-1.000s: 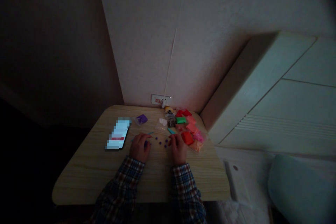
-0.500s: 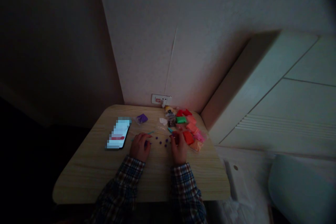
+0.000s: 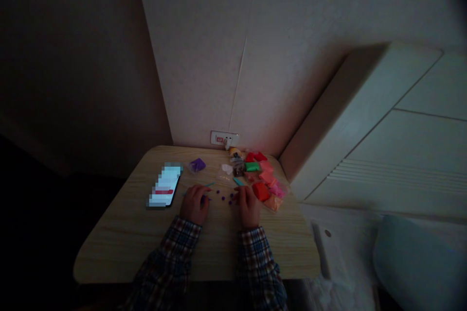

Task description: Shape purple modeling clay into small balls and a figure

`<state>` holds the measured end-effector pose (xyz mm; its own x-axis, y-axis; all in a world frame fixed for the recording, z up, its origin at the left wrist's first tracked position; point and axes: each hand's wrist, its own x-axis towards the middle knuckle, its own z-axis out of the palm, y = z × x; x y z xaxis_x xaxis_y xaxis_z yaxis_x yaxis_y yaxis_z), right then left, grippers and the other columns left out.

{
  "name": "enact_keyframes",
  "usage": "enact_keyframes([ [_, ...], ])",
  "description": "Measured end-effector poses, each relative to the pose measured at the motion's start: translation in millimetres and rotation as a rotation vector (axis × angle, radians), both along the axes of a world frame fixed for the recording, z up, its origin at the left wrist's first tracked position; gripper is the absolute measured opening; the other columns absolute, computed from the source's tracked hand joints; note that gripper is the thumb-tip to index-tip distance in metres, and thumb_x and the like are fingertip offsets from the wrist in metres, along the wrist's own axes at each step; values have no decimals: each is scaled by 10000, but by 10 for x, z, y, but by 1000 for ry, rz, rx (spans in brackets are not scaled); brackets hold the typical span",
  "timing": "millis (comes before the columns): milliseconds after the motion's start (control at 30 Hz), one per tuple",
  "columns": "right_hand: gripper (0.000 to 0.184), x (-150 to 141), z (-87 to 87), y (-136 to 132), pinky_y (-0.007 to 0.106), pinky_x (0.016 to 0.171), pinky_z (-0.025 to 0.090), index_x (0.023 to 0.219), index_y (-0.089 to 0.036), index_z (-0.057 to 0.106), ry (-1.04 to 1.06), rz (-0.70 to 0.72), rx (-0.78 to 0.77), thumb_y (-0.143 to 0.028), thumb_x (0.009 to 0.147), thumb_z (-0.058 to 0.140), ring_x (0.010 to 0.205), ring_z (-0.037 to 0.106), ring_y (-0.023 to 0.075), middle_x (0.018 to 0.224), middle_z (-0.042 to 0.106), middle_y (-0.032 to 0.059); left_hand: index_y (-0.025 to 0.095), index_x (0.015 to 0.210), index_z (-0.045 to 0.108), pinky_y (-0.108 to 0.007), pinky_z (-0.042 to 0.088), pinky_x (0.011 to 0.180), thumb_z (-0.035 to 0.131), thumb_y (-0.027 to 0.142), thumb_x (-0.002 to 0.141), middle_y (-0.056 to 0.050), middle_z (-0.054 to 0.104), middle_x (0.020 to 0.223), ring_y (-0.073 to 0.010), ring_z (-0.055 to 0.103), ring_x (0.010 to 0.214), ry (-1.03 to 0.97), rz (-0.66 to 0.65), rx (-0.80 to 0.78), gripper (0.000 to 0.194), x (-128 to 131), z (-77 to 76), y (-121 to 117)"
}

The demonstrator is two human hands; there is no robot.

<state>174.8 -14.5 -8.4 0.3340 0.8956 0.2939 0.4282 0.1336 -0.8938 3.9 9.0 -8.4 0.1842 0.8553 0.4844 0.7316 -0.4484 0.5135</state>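
Right hand (image 3: 249, 209) has shifted since half a second ago: its fingertips now sit lower and closer to the small purple balls (image 3: 223, 198). Left hand (image 3: 194, 206) shows no visible change. (Clock positions take twelve as the wall side.)

Four balls show plainly on the wooden table (image 3: 215, 257), between the hands. Seen from the right fingertips, the nearest two lie just beside them at eight and nine o'clock; whether they touch cannot be told. Right fingers are bent, tips close together; whether they grip anything cannot be determined. Left thumb and forefinger stand apart in a curve, with a dark purple piece (image 3: 203, 199) between them; whether it is gripped is too dim to confirm. From the left hand, the balls lie at three o'clock.

A teal tool (image 3: 238, 181) lies at eleven o'clock from the right hand, a red packet (image 3: 260, 191) near it at one. From the left hand, a purple packet (image 3: 197, 165) lies at twelve, a phone (image 3: 165, 187) at ten.
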Motion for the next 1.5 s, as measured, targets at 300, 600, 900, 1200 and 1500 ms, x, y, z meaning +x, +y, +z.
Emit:
enact_keyframes([
  [300,260,0,-34,26,250,526,447,855,-165,583,11,-21,40,-385,838,446,551,568,146,632,617,15,189,920,582,-391,458,812,503,112,691,-67,584,920,-225,528,894,28,-15,-11,254,23,-67,6],
  [600,277,8,-38,20,251,563,445,819,-169,579,-6,-33,40,-380,863,404,578,567,140,629,595,3,185,950,580,-413,445,818,531,107,673,-82,577,958,-249,517,925,72,-5,-60,292,18,-71,-6],
  [900,204,-5,-24,31,264,592,445,797,-170,543,-31,-50,60,-364,820,485,600,550,147,652,580,6,163,1087,527,-431,418,842,604,334,710,-107,569,1026,-277,483,979,164,1,-15,421,50,-184,41],
  [1200,221,36,-29,29,274,608,435,815,-166,574,-56,-83,56,-333,843,432,612,567,157,646,596,9,189,1090,543,-442,394,872,620,363,700,-102,552,1078,-285,455,1060,220,-15,14,435,79,-121,-5],
  [1500,222,54,-14,6,260,578,425,767,-167,555,-84,-119,64,-330,850,428,596,549,149,642,582,11,207,1023,566,-490,342,922,670,323,655,-95,551,1100,-300,421,1111,227,-62,39,400,222,-32,-96],
])
